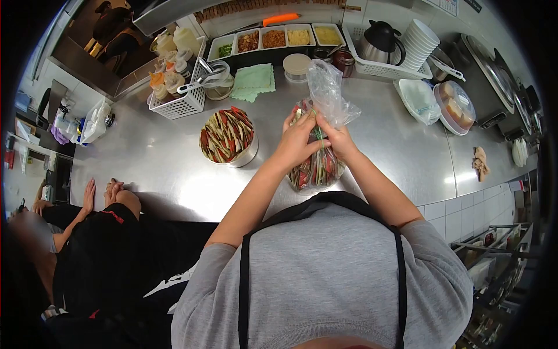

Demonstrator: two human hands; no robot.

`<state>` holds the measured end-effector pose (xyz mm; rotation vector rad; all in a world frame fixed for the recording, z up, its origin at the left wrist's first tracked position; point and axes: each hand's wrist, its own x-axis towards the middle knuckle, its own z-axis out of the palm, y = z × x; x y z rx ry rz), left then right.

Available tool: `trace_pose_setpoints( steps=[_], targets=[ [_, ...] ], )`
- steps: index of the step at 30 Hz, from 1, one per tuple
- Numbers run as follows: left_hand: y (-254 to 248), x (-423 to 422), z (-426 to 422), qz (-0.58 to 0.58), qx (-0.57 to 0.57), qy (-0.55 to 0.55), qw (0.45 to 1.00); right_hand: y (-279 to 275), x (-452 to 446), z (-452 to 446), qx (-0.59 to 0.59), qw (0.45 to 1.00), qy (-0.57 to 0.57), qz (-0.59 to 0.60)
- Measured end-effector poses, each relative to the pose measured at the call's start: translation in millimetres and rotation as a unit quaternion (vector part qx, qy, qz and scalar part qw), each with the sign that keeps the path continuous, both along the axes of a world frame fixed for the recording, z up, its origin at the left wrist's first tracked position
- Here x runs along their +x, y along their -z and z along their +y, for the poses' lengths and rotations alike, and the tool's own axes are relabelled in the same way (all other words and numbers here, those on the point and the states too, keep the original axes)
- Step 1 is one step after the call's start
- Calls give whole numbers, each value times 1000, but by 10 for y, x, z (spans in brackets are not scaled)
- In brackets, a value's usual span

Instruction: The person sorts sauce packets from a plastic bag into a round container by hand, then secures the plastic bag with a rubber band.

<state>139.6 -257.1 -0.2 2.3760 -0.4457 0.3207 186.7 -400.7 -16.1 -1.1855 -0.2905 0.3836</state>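
Note:
A clear plastic bag [317,171] filled with red, green and pale strips lies on the steel counter in front of me. Its loose top [326,87] fans out away from me, past my fingers. My left hand [300,138] is closed around the gathered neck from the left. From the right, my right hand [337,138] grips the same neck, its fingers meeting the left ones. A thin green band or tie shows between the hands. Left of the bag stands a round container [247,156] heaped with similar red and pale strips [226,135].
Behind are a green cloth [253,81], a lidded tub [297,67] and a row of topping trays [274,39]. A white basket of bottles [180,103] stands left; a thermos jug [381,42] and stacked bowls [419,43] stand right. Another person's hands [100,192] rest at the left counter edge.

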Motion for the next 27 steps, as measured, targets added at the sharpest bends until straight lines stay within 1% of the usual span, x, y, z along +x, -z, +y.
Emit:
trace_pose_setpoints(
  steps=[1, 2, 4, 5, 6, 7, 8, 10, 11, 12, 13, 14, 15, 16, 17, 18, 19, 20, 21, 22, 23, 24, 25, 26, 27],
  targets=[
    [6, 12, -29, -1, 0, 0, 1000, -4, 2, -19, -23, 999, -6, 29],
    [1, 19, -56, 18, -20, -6, 1000, 20, 11, -27, -22, 999, -5, 28],
    [-16, 47, -66, 38, -39, -11, 998, 94, 32, -34, -7, 996, 0, -88],
    [-61, 71, -56, 89, -40, -12, 995, 75, 19, -32, -7, 996, 0, -87],
    [-87, 91, -46, 140, -40, -14, 989, 50, 11, -29, -65, 982, 45, -171],
    [-73, 110, -49, 140, -40, -14, 989, 15, 5, -25, -122, 956, 88, -253],
    [-38, 138, -60, 131, -22, -19, 991, -26, 20, -45, -121, 956, 87, -254],
    [69, 147, -79, 124, -5, -24, 992, -144, 61, -124, -150, 911, 70, -378],
    [145, 132, -94, 57, -37, -30, 997, -307, 87, -144, -151, 911, 70, -378],
    [179, 134, -108, -11, -68, -34, 997, -553, 125, -168, -6, 928, 58, -369],
    [168, 141, -119, -9, -68, -31, 997, -780, 155, -200, 139, 925, 45, -351],
    [147, 131, -132, -27, -49, -23, 998, -995, 183, -257, 138, 926, 49, -348],
    [128, 112, -145, -45, -30, -15, 998, -1202, 215, -326, 40, 915, 19, -401],
    [107, 92, -157, -44, -29, -12, 999, -1301, 235, -366, -59, 891, -12, -449],
    [82, 71, -167, -54, -5, -13, 998, -1314, 235, -351, -59, 891, -9, -450],
    [68, 63, -171, -65, 20, -15, 998, -1329, 229, -304, -159, 878, -82, -445],
    [118, 79, -160, -65, 21, -14, 998, -1338, 221, -261, -256, 851, -155, -432],
    [214, 101, -139, -90, 7, -13, 996, -1232, 209, -223, -295, 866, -167, -367],
    [237, 104, -127, -114, -7, -13, 993, -1072, 238, -244, -294, 867, -167, -367],
    [260, 106, -105, -114, -7, -14, 993, -891, 289, -313, -297, 873, -215, -320],
    [240, 107, -79, -66, -49, -17, 996, -767, 341, -361, -300, 875, -263, -274],
    [227, 102, -53, -17, -93, -21, 995, -693, 320, -389, -301, 874, -266, -274],
    [224, 102, -28, -16, -95, -24, 995, -622, 232, -428, -294, 891, -273, -212],
    [223, 113, -6, 16, -114, -16, 993, -553, 147, -455, -286, 905, -278, -148],
    [225, 127, 4, 48, -133, -6, 990, -477, 84, -457, -287, 905, -279, -145]
  ],
)
